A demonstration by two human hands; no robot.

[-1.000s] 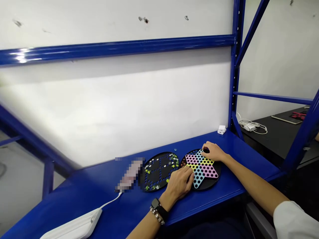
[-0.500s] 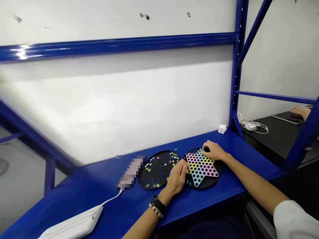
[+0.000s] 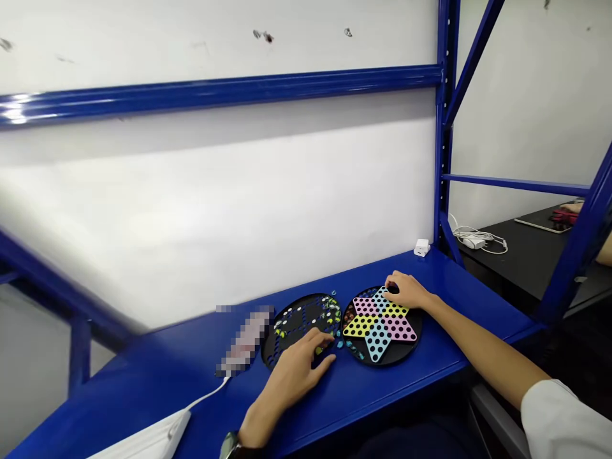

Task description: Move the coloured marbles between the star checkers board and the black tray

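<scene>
A Chinese checkers board (image 3: 377, 349), a star with pink, yellow and blue points, sits in a round black tray (image 3: 400, 356). My right hand (image 3: 406, 292) is curled round the star's far tip, fingertips on its edge. To the left is a second round black tray (image 3: 268, 354) holding white and yellow-green marbles (image 3: 329, 306). Over that tray's near right edge, my left hand (image 3: 299, 363) is open, thumb apart from the fingers and nothing visible in it. Small teal marbles (image 3: 340, 344) lie between the trays. Brown marbles (image 3: 349, 313) show at the star's left.
A pixelated phone-like thing (image 3: 246, 341) lies left of the trays, cabled to a white power strip (image 3: 148, 440). A white plug adapter (image 3: 421, 247) stands near the blue post (image 3: 442, 159). On the black table (image 3: 526, 255) at right are white cables (image 3: 478, 242) and another person's hand.
My left hand has left the star's left point, moved left and spread its fingers. Marbles between the trays are now uncovered. My right hand stays at the far tip. The view has shifted slightly.
</scene>
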